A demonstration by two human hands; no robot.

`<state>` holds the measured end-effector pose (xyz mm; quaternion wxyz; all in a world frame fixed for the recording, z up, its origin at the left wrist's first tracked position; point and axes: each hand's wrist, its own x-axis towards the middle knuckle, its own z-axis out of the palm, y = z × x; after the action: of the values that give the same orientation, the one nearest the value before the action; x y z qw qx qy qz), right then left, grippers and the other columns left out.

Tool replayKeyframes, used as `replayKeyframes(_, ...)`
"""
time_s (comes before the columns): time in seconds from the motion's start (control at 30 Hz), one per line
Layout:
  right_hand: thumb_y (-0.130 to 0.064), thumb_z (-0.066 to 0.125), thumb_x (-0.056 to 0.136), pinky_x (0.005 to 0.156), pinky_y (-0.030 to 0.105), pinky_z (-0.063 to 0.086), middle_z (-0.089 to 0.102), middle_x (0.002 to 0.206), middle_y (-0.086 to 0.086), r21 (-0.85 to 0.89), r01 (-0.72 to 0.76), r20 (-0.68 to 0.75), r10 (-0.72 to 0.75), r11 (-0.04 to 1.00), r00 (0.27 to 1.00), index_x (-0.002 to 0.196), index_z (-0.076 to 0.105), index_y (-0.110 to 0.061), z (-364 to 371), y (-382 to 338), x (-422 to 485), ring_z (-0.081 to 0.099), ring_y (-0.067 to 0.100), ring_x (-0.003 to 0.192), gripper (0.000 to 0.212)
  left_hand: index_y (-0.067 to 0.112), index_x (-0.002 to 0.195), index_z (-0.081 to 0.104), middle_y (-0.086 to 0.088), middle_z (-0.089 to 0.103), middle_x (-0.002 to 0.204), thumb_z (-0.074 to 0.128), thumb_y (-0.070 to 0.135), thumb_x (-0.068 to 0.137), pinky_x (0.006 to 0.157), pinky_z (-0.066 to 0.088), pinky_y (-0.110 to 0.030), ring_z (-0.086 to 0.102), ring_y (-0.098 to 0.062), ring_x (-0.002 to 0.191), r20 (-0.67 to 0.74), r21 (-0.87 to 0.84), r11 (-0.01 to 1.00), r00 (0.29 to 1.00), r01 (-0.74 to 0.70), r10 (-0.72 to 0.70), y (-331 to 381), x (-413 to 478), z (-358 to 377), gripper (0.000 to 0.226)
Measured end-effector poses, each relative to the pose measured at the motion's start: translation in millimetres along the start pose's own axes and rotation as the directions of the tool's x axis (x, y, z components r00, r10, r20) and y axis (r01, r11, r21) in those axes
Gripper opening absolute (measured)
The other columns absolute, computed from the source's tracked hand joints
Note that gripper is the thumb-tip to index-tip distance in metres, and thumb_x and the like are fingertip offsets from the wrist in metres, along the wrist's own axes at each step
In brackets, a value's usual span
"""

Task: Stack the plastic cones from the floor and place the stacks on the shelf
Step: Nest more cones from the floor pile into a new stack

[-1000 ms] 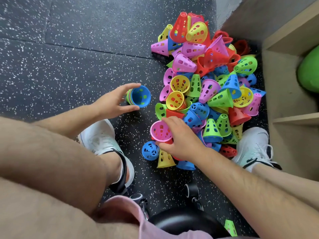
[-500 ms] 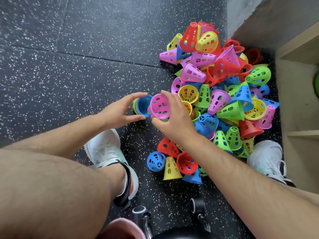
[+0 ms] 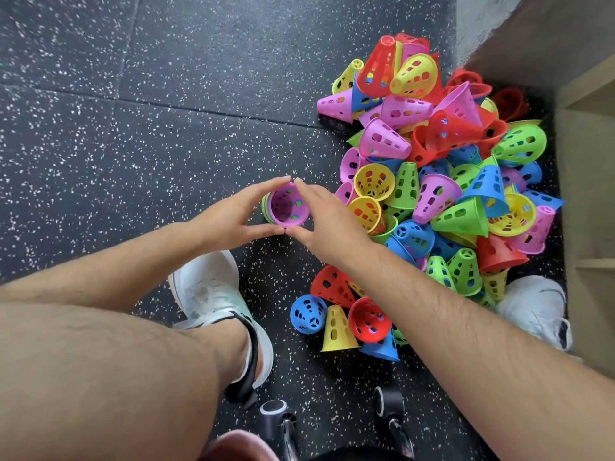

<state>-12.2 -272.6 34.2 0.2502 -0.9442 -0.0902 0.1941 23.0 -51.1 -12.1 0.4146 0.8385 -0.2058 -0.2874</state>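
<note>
Together, left hand [image 3: 229,217] and right hand [image 3: 327,221], cupping cone stack [image 3: 288,206]

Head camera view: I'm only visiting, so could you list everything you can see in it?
Cone stack: one, pink innermost with a green rim behind it, held between both grips.
Loose cones: many, red, pink, yellow, green and blue, heaped right of the stack beside the shelf.
Floor: one, black with white specks, under everything.
Shelf: one, light wood, right edge.
Wheels: two, black, bottom edge.
Shoes: two, white, either side of the heap's near end.
Left grip: one bare hand, curled round the stack's left side.
Right grip: one bare hand, curled round its right side.
</note>
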Motion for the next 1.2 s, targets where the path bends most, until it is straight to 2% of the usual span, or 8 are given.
replayKeyframes(0.23, -0.038, 0.069, 0.090, 0.115, 0.038, 0.035, 0.038, 0.151, 0.005, 0.033, -0.034, -0.063, 0.036, 0.999, 0.997, 0.157, 0.022, -0.011, 3, 2, -16, 0.038, 0.023, 0.137, 0.086, 0.050, 0.153, 0.037, 0.028, 0.044, 0.154, 0.078, 0.056, 0.082, 0.118, 0.041, -0.033, 0.044, 0.009, 0.138, -0.020, 0.065, 0.998, 0.999, -0.025, 0.026, 9, 2, 1, 0.083)
replayKeyframes(0.33, -0.032, 0.064, 0.090, 0.092, 0.044, 0.048, 0.056, 0.110, 0.005, 0.012, 0.071, -0.276, -0.065, 0.997, 0.959, 0.120, 0.056, -0.010, 7, 4, -35, 0.052, 0.025, 0.103, 0.038, 0.053, 0.151, 0.037, 0.023, 0.048, 0.153, 0.076, 0.058, 0.082, 0.115, 0.043, -0.032, 0.047, 0.005, 0.136, -0.014, 0.096, 0.995, 0.999, -0.029, 0.031, 11, 2, 4, 0.079)
replayKeyframes(0.4, -0.033, 0.061, 0.091, 0.078, 0.043, 0.047, 0.054, 0.089, -0.002, -0.033, 0.156, -0.227, -0.159, 0.987, 0.961, 0.097, 0.059, -0.015, 12, 8, -52, 0.051, 0.020, 0.085, 0.019, 0.052, 0.152, 0.037, 0.021, 0.048, 0.153, 0.074, 0.059, 0.082, 0.115, 0.043, -0.032, 0.047, 0.004, 0.135, -0.007, 0.117, 0.992, 0.999, -0.041, 0.042, 11, 2, 5, 0.080)
replayKeyframes(0.57, -0.068, 0.058, 0.086, 0.094, 0.040, 0.046, 0.061, 0.111, -0.003, -0.172, 0.234, 0.221, -0.194, 0.957, 0.956, 0.128, 0.058, -0.022, 42, 19, -91, 0.054, 0.021, 0.103, 0.062, 0.047, 0.154, 0.036, 0.027, 0.041, 0.158, 0.072, 0.060, 0.080, 0.116, 0.043, -0.037, 0.046, 0.003, 0.138, -0.026, 0.099, 0.994, 0.999, -0.040, 0.043, 9, 3, 2, 0.083)
replayKeyframes(0.8, -0.067, 0.074, 0.066, 0.095, 0.040, 0.038, 0.060, 0.114, -0.005, -0.363, 0.409, 0.354, -0.282, 0.837, 0.891, 0.124, 0.062, -0.026, 63, 22, -100, 0.047, 0.024, 0.112, 0.072, 0.049, 0.154, 0.035, 0.032, 0.039, 0.155, 0.073, 0.058, 0.081, 0.115, 0.044, -0.038, 0.046, 0.004, 0.134, -0.036, 0.085, 0.996, 0.999, -0.022, 0.025, 9, 1, 2, 0.082)
replayKeyframes(0.97, -0.042, 0.083, 0.062, 0.084, 0.035, 0.029, 0.061, 0.089, -0.008, -0.459, 0.423, 0.311, -0.305, 0.781, 0.900, 0.093, 0.065, -0.024, 70, 25, -101, 0.055, 0.022, 0.098, 0.040, 0.050, 0.153, 0.035, 0.031, 0.040, 0.156, 0.077, 0.053, 0.084, 0.116, 0.044, -0.038, 0.047, 0.004, 0.134, -0.046, 0.075, 0.997, 0.999, -0.017, 0.020, 6, 4, 2, 0.081)
replayKeyframes(1.1, -0.056, 0.065, 0.080, 0.094, 0.038, 0.031, 0.064, 0.105, -0.010, -0.310, 0.278, 0.241, -0.208, 0.909, 0.948, 0.113, 0.062, -0.024, 57, 21, -92, 0.047, 0.019, 0.112, 0.046, 0.049, 0.154, 0.035, 0.028, 0.043, 0.155, 0.079, 0.048, 0.085, 0.113, 0.046, -0.037, 0.049, 0.004, 0.131, -0.060, 0.059, 0.998, 0.998, -0.002, 0.005, 4, 4, 3, 0.081)
replayKeyframes(1.2, -0.058, 0.064, 0.078, 0.095, 0.038, 0.035, 0.059, 0.102, -0.015, -0.093, 0.123, 0.010, -0.123, 0.988, 0.992, 0.115, 0.063, -0.024, 39, 16, -86, 0.047, 0.016, 0.109, 0.050, 0.049, 0.154, 0.035, 0.032, 0.042, 0.153, 0.079, 0.048, 0.086, 0.111, 0.049, -0.034, 0.047, 0.009, 0.130, -0.058, 0.047, 0.999, 0.998, -0.002, 0.004, 4, 3, 4, 0.081)
